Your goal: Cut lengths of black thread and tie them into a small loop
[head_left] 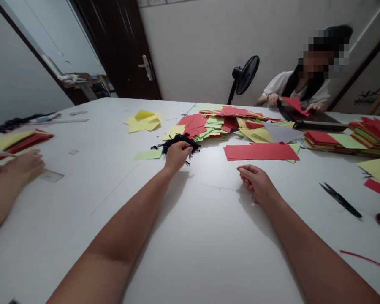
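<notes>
Our left hand [177,155] on a soft black cord tangle [181,142]
Fingers press its light, snagging loops from above; our right hand [253,183] curls empty, red paper [261,152] just ahead.

Slender bare forearms [117,240] taper into a smooth left hand [177,155] and right hand [256,182]

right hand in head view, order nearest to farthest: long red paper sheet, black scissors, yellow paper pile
1. Long red paper sheet, just ahead of the right hand.
2. Black scissors, off to its right.
3. Yellow paper pile, far ahead to its left.
</notes>
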The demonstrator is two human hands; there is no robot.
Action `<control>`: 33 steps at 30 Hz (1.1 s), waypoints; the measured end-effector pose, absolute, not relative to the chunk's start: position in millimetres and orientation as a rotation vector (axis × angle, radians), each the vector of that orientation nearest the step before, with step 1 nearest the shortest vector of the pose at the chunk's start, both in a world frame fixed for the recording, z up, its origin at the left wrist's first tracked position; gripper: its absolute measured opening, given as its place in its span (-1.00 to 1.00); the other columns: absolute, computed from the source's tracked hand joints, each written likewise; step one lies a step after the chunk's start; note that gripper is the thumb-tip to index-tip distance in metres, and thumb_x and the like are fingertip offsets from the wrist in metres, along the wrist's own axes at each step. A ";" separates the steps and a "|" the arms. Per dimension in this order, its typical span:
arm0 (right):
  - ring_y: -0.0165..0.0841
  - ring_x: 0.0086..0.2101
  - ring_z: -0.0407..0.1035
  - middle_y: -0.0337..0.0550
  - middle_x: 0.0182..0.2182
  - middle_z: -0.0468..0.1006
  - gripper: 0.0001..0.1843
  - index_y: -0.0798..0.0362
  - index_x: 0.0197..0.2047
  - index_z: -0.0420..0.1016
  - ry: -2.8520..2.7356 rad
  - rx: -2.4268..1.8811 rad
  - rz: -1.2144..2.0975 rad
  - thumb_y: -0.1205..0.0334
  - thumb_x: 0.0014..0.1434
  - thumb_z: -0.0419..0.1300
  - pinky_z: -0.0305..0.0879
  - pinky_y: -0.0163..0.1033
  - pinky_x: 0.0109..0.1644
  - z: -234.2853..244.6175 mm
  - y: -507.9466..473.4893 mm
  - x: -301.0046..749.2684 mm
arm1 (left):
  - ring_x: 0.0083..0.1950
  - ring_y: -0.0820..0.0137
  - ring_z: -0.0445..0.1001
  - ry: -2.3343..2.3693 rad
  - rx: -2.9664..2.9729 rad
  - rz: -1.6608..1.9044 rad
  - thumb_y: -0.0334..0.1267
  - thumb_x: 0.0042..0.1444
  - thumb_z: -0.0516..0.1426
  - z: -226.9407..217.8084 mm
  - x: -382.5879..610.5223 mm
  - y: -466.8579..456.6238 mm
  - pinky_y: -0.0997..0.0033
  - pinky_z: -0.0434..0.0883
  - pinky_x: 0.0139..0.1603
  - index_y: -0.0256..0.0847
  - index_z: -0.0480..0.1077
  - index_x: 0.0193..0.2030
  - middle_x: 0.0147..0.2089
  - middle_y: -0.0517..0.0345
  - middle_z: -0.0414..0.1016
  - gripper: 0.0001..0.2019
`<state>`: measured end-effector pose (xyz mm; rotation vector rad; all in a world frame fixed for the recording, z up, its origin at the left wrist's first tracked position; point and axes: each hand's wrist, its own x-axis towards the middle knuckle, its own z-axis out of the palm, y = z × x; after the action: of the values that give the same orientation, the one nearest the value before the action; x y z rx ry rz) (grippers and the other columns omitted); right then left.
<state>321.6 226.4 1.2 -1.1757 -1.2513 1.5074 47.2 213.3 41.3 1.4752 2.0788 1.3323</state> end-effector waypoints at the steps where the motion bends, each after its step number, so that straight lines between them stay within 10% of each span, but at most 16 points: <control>1: -0.56 -0.63 0.04 -0.33 -0.56 0.35 -0.58 0.05 -0.34 0.51 -1.263 -1.177 1.507 -0.03 -0.22 0.42 -0.17 -0.36 -0.62 0.7 226.8 321.5 | -0.39 0.33 0.43 2.146 1.502 1.294 -0.24 0.02 0.18 42.5 38.9 212.1 0.35 0.29 -0.29 -0.16 0.51 -0.43 -0.48 0.16 0.53 -0.90; 13: -0.55 -0.63 0.04 -0.31 -0.54 0.37 -0.65 0.03 -0.34 0.51 -1.342 -1.177 1.549 -0.03 -0.12 0.39 -0.16 -0.35 -0.62 -4.8 233.6 323.7 | -0.19 0.17 0.52 2.386 1.863 0.782 -0.26 0.14 0.15 25.3 34.2 195.0 0.30 0.27 -0.25 -0.07 0.60 -0.30 -0.26 0.06 0.64 -0.84; 20: -0.53 -0.64 0.05 -0.30 -0.52 0.39 -0.71 -0.01 -0.31 0.52 -1.374 -1.197 1.563 -0.01 -0.03 0.36 -0.20 -0.34 -0.63 -5.3 233.2 327.3 | 0.13 -0.04 0.43 2.581 1.971 0.772 -0.32 0.19 0.09 23.3 35.8 194.5 0.05 0.34 0.05 -0.18 0.55 0.11 0.14 -0.20 0.51 -0.62; 33: -0.52 -0.61 0.12 -0.29 -0.52 0.41 -0.81 0.00 -0.32 0.49 -1.454 -1.250 1.460 0.09 0.00 0.25 -0.01 -0.36 -0.59 4.2 229.1 319.0 | 0.04 0.12 0.46 2.127 2.280 0.726 0.15 0.30 -0.12 -2.1 25.5 182.4 0.10 0.38 0.16 -0.05 0.57 -0.16 0.04 0.11 0.61 -0.49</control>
<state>319.0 229.1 4.2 -1.2502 -1.4543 1.4601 25.5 182.4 -2.1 2.2800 2.1273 0.7260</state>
